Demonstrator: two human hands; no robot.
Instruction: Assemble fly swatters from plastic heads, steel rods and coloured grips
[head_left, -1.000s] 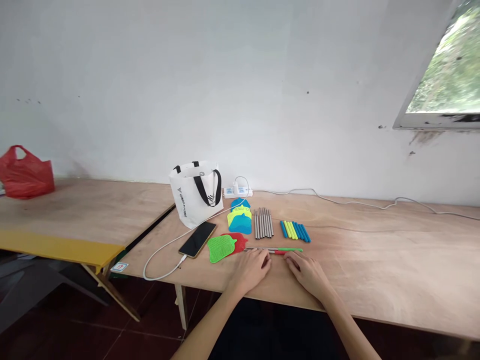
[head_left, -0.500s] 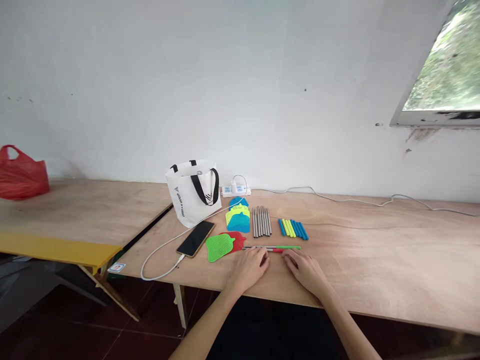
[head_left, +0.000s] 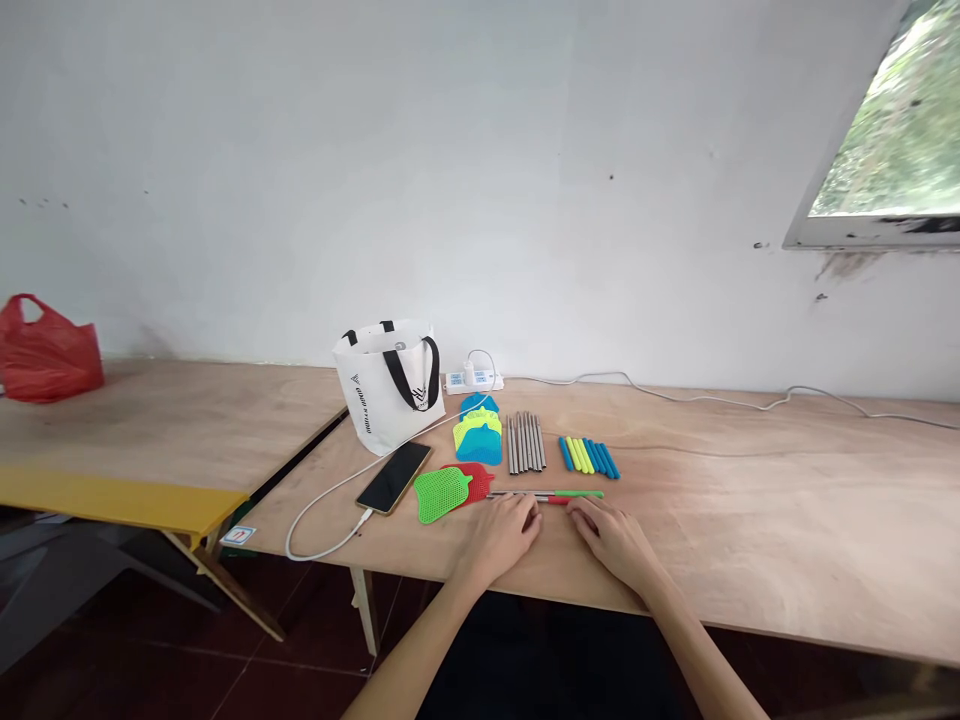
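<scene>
My left hand (head_left: 501, 533) and my right hand (head_left: 613, 536) lie flat on the wooden table (head_left: 750, 530), fingers stretched out and holding nothing. Their fingertips reach two assembled fly swatters: a green mesh head (head_left: 440, 492) over a red head (head_left: 478, 483), with thin rods ending in a green handle (head_left: 579, 494). Behind them lie a stack of blue and yellow swatter heads (head_left: 478, 435), a row of grey metal rods (head_left: 526, 443) and a row of blue and yellow-green handle grips (head_left: 589, 457).
A white tote bag (head_left: 388, 383) stands at the back left, a power strip (head_left: 474, 380) behind it. A phone (head_left: 394, 477) lies on its charging cable (head_left: 322, 515). A second table (head_left: 150, 430) to the left carries a red plastic bag (head_left: 46, 350).
Both hands stay in place on the table. Only the camera view has shifted slightly.
</scene>
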